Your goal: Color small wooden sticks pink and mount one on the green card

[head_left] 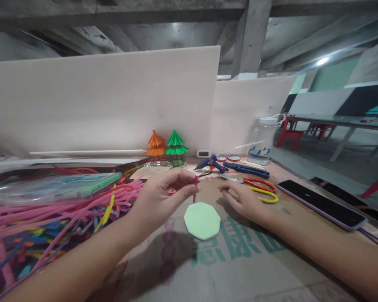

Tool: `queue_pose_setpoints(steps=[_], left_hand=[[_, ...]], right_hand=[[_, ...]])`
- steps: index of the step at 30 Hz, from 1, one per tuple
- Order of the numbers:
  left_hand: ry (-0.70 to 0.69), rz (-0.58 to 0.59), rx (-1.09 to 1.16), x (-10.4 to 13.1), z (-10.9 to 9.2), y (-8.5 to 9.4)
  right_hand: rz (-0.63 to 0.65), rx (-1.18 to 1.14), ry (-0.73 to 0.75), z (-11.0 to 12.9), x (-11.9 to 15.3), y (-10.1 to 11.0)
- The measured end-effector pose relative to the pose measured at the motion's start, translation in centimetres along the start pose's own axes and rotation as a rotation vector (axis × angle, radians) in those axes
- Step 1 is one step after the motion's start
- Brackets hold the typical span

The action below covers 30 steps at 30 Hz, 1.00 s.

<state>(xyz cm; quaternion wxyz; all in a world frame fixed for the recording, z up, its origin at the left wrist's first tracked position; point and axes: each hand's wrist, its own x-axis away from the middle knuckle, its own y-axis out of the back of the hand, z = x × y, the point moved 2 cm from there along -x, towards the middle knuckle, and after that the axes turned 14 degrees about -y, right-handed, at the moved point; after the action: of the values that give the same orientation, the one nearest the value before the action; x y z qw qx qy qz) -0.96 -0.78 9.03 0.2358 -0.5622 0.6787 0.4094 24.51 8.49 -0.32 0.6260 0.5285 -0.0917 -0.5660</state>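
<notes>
My left hand (168, 191) pinches a short dark pink stick, like a piece of pipe cleaner (194, 199), between thumb and fingertips. Its lower end points down at the back edge of a pale green octagonal piece (202, 221); whether it touches is unclear. The octagon lies flat on a printed cardboard sheet (239, 272). My right hand (237, 199) rests to the right, fingers loosely bent and apart, with nothing visible in them. Just behind it are scissors (261, 183) with orange and yellow handles. A blue glue gun (210, 162) lies farther back.
Pink and coloured pipe cleaners (59, 230) heap at left under a clear plastic case (56, 188). Orange (156, 144) and green (176, 147) pagoda models stand behind, beside a small digital clock (203, 153). At right are a blue cutter (246, 169), a phone (321, 203) and a water bottle (262, 140).
</notes>
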Motion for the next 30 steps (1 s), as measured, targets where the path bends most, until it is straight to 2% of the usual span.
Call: queue_pose_setpoints(steps=[2,8,15,22,26,30], left_hand=[[0.02,-0.008,0.023,0.0,-0.1,0.0],[0.166,-0.052,0.21,-0.7,-0.6,0.2],[0.307,-0.228,0.44,-1.8,0.2,1.0],[0.385,-0.286,0.483,-2.1,0.1,1.0],[0.394,-0.293,0.466,-2.1,0.2,1.1],[0.381,-0.299,0.447,-2.3,0.6,1.4]], right_hand=[[-0.04,-0.011,-0.017,0.0,0.1,0.2],[0.008,0.027,-0.046,0.2,0.1,0.2],[0.048,0.061,-0.047,-0.2,-0.1,0.0],[0.048,0.061,-0.042,0.1,-0.2,0.2],[-0.019,0.053,-0.139,-0.8,-1.4,1.5],[-0.055,-0.01,-0.306,-3.4,-3.8,2.8]])
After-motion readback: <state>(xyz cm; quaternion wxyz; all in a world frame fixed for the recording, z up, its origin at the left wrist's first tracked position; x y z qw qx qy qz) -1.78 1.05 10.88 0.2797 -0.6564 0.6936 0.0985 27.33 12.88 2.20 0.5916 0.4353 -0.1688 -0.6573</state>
